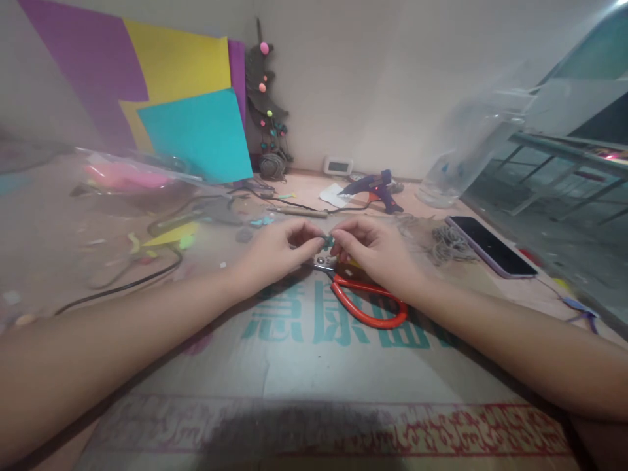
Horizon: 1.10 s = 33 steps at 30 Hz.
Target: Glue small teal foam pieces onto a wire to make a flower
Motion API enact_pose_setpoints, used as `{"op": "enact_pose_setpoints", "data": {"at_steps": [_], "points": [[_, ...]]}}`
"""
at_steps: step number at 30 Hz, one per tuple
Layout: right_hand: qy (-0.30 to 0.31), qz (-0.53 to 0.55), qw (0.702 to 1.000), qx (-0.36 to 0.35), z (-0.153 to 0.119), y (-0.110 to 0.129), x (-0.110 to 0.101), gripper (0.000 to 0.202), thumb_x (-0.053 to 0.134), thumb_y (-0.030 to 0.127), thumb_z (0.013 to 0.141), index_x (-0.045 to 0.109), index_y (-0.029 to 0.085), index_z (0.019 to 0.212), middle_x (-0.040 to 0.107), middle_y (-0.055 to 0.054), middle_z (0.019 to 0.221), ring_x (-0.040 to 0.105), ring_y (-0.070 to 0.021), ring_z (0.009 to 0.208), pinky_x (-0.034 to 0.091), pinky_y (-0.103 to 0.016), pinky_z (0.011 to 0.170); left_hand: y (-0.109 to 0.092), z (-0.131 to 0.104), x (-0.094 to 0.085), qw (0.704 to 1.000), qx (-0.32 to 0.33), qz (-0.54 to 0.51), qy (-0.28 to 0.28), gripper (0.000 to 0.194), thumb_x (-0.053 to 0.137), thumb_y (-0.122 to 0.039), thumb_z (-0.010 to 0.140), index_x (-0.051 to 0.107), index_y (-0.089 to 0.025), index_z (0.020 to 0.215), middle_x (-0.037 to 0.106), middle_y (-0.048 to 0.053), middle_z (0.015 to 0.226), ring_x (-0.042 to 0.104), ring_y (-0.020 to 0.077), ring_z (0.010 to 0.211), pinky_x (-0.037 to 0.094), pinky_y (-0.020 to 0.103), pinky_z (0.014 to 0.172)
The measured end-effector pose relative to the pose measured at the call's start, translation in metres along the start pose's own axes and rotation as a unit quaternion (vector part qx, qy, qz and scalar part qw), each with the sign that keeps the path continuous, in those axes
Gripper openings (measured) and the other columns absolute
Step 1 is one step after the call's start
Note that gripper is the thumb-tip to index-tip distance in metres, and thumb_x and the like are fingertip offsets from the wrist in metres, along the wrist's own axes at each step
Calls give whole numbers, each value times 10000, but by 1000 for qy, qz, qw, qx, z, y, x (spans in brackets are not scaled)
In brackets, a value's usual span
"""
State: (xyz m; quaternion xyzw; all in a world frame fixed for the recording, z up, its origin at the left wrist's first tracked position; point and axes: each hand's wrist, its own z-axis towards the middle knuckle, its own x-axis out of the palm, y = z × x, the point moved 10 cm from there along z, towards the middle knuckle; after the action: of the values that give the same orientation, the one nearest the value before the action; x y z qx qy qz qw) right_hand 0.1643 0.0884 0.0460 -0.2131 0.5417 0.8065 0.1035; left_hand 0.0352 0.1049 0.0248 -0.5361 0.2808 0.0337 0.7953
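Note:
A small dark green piece is pinched between my two hands near the middle of the view. My left hand holds its left side with thumb and fingertips. On its right side, the fingertips of my right hand are closed on it. The piece is small and partly covered, so its shape is hard to make out. Just below my hands, scissors with red handles lie on the printed cardboard, their blades partly hidden under my hands.
A dark blue glue gun, a wooden stick and a white device lie behind. Grey cord and a phone are at right, near a clear plastic container. Coloured sheets lean at back left; a black cable crosses the left.

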Motion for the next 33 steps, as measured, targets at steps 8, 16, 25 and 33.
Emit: {"op": "enact_pose_setpoints", "data": {"at_steps": [8,16,25,33], "points": [[-3,5,1000,13,1,0,-1,195,624,343,891,634,172,797,667,6,632,601,-105,526,484,-226,513,5,-1,3,999,0,-37,9,243,635,-398,873,707,-186,968,752,28,872,696,175,772,540,283,708],[-21,-44,999,-6,1,10,-1,151,623,265,889,641,173,770,668,4,650,611,-102,550,479,-223,532,-13,-3,-6,997,27,54,-41,206,655,-376,857,729,-190,907,750,9,840,665,159,736,509,262,701],[-13,-29,999,-9,0,11,2,143,620,271,895,642,169,797,690,-5,708,624,-100,576,491,-217,539,-21,-4,-8,991,54,111,-60,169,598,-304,867,714,-183,849,734,0,785,636,147,699,481,247,678],[-4,-6,1000,-5,1,7,2,197,579,341,930,635,168,853,659,3,664,600,-101,562,477,-225,544,-17,-4,-9,994,34,88,-51,201,562,-318,891,704,-176,880,740,13,816,655,162,727,490,260,696]]}}
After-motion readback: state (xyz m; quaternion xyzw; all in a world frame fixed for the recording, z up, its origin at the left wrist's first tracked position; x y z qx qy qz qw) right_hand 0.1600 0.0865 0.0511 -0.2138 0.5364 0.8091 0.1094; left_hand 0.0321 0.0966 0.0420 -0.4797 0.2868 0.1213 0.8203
